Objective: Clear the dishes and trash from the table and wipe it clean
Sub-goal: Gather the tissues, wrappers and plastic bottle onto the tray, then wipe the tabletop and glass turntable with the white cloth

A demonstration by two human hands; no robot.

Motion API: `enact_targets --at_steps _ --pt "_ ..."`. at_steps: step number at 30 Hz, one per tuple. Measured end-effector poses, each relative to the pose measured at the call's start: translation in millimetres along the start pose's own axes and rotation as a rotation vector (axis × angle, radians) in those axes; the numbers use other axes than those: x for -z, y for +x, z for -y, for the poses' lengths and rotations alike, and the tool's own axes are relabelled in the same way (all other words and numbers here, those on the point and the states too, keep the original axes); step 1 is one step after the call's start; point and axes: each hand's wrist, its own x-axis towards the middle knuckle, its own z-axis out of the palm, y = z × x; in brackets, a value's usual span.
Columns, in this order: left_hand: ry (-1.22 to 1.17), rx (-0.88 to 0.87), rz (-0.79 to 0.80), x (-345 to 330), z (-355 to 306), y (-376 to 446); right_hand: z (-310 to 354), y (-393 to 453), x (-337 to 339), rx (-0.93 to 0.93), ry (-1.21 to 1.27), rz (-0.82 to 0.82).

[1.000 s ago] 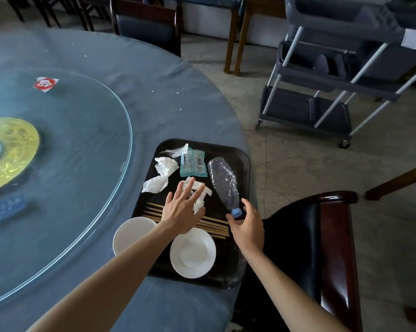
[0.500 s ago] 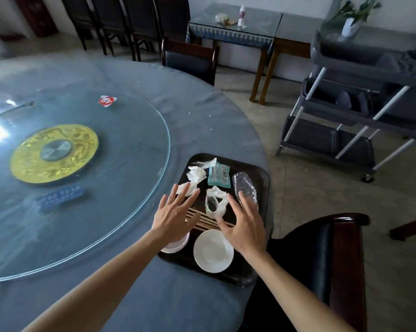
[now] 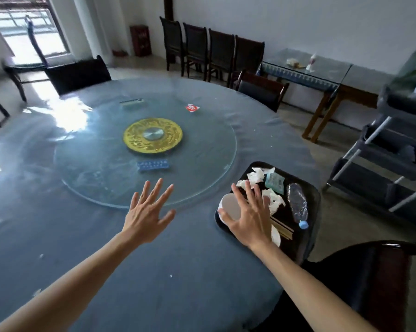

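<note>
A black tray (image 3: 313, 202) lies at the right edge of the round table (image 3: 168, 264). On it are a crushed plastic bottle (image 3: 297, 204), crumpled tissues (image 3: 256, 175), a teal packet (image 3: 274, 180), chopsticks (image 3: 282, 226) and two white bowls (image 3: 230, 205). My right hand (image 3: 251, 215) hovers spread over the tray's left part, above the bowls, holding nothing. My left hand (image 3: 147, 213) is spread over the blue cloth, left of the tray, near the rim of the glass turntable (image 3: 101, 168). A red-white wrapper (image 3: 192, 108), a blue packet (image 3: 152, 165) and a pale box (image 3: 131, 103) lie on the glass.
A dark wooden chair (image 3: 379, 283) stands right below the tray. A grey service cart (image 3: 394, 149) is at the right. More chairs (image 3: 209, 51) line the far wall and ring the table. A side table (image 3: 322, 75) stands at the back right.
The view has risen and swung left, showing the whole table. My left hand moved off the tray to the left over the cloth. My right hand shifted left over the bowls.
</note>
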Motion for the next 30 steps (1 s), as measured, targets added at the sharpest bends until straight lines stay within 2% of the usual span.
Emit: enact_targets --at_steps 7,13,21,27,30 --pt "-0.042 0.098 0.006 7 52 -117 53 -74 -16 0.089 0.036 0.025" --pt "-0.086 -0.008 0.067 -9 8 -142 29 -151 9 -0.028 0.023 0.057" --pt "-0.184 -0.349 0.120 -38 -163 -133 -87 -240 97 -0.259 -0.115 -0.004" --pt "-0.229 -0.598 0.184 -64 -327 -144 -192 -328 169 -0.435 -0.133 -0.133" --pt "-0.233 -0.670 0.212 -85 -416 -159 -251 -382 204 -0.537 -0.135 -0.123"
